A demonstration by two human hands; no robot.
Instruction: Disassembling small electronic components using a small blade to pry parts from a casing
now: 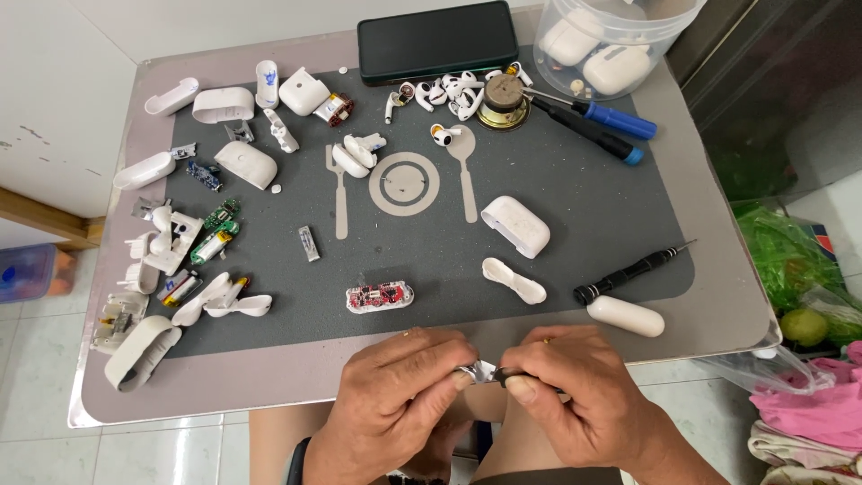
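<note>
Fingertips of both the left hand (395, 395) and right hand (575, 395) are pinching a small silvery part (476, 371) at lower centre; many opened white cases (224, 103) are lying upper left, one closed case (515, 224) is waiting.

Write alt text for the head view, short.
Two bare hands, left hand and right hand, pinch a small silvery part between them at the near edge of a grey mat. The mat is strewn with opened white earbud cases, small circuit boards and screwdrivers.
</note>
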